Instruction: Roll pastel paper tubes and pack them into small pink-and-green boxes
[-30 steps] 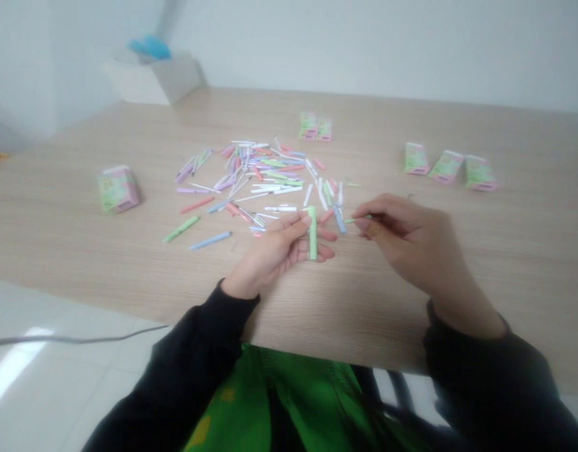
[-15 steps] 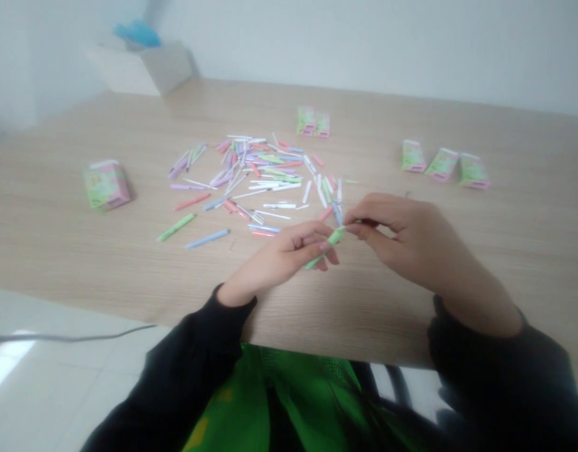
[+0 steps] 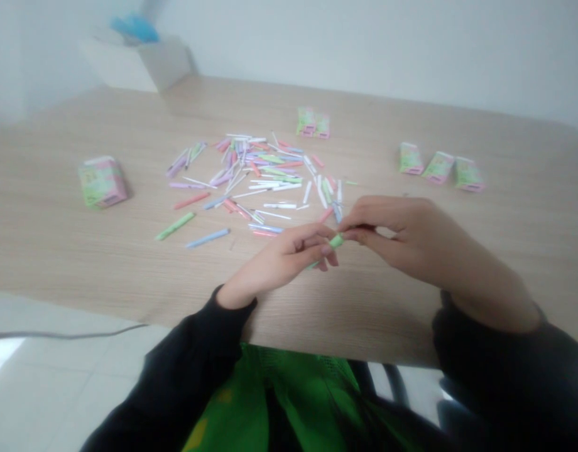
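Note:
My left hand (image 3: 293,254) is closed around a slim green pen barrel (image 3: 337,241), which slants up to the right between thumb and fingers. At the barrel's upper end, my right hand (image 3: 402,229) pinches thumb and forefinger together; whatever lies between these fingertips is hidden. Just beyond the hands spreads a loose pile of pen parts (image 3: 270,169), with green, blue, red, purple and white tubes and thin white sticks. Apart from the pile, to its front left, lie a green pen barrel (image 3: 175,226) and a blue pen barrel (image 3: 208,238).
A green-and-pink box (image 3: 102,182) stands at the left of the wooden table (image 3: 105,257). Several similar small boxes (image 3: 438,167) sit at the right, and others (image 3: 312,122) behind the pile. A white container (image 3: 138,63) holding something blue stands at the back left.
The right fingertips have come down closer against the green barrel's upper end, and less of the barrel shows. A thin dark piece seen at those fingertips before is now out of sight.

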Demonstrator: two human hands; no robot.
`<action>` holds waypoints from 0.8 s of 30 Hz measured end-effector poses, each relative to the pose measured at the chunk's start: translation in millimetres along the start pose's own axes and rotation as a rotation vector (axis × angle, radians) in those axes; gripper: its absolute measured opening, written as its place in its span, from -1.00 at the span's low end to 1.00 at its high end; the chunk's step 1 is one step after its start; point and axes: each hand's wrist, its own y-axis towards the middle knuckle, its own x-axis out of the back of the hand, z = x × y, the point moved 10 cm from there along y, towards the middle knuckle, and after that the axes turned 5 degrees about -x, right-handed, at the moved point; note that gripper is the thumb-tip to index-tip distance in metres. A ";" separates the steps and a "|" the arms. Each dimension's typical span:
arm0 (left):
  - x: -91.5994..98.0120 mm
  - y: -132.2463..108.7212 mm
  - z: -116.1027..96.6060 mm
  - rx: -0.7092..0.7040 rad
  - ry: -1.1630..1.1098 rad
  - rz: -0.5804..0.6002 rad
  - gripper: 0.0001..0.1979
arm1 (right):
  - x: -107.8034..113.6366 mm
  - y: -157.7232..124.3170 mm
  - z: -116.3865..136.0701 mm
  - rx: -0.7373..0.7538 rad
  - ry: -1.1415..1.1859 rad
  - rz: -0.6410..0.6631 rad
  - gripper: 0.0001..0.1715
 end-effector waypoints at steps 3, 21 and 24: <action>0.9 0.7 -5.2 -0.037 -0.053 -0.005 -0.86 | 2.4 3.1 -10.4 -0.079 0.159 -0.023 -0.82; 15.9 -3.4 -4.7 -0.051 -0.360 -0.151 -0.80 | -0.7 -9.6 -49.5 -0.222 0.466 -0.228 -0.86; 13.9 -2.3 -5.0 -0.047 -0.199 -0.121 -0.79 | -12.2 -8.7 -51.4 -0.213 0.575 -0.240 -0.82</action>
